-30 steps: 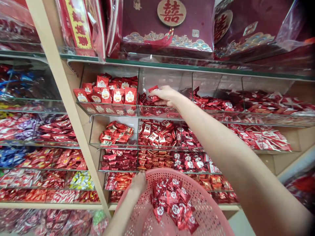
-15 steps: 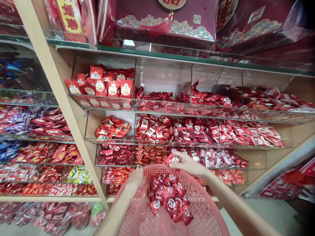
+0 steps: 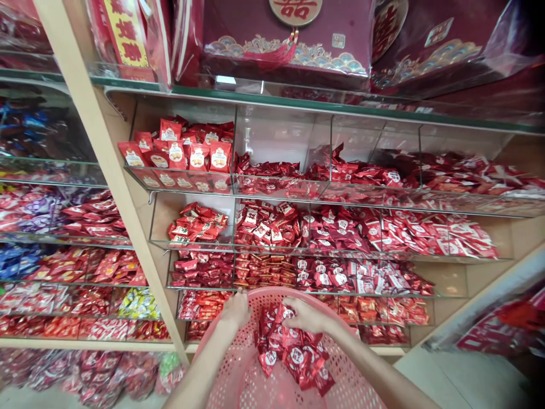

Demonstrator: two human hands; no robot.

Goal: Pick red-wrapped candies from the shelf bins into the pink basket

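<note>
A pink perforated plastic basket (image 3: 221,363) is at the bottom centre, tilted towards me. My left hand (image 3: 236,309) is closed around its far left rim. Inside the basket lies a pile of small red candy packets (image 3: 293,355) with white round labels. My right hand (image 3: 304,315) reaches over the far rim and is just above the pile, its fingers pinched on a red candy packet (image 3: 284,313). That packet is partly covered by the fingers and overlaps the pile, so whether it touches the others is hard to tell.
Behind the basket, tiered glass shelves (image 3: 272,249) hold red wrapped sweets in divided bins. Purple gift boxes (image 3: 289,45) stand on the top shelf. A wooden upright (image 3: 102,170) separates another shelf unit on the left. Bagged goods (image 3: 102,375) lie on the floor below.
My right hand has moved from the basket's far rim down and left to the pile, carrying the red candy packet. My left hand stays on the rim. The view has shifted slightly.
</note>
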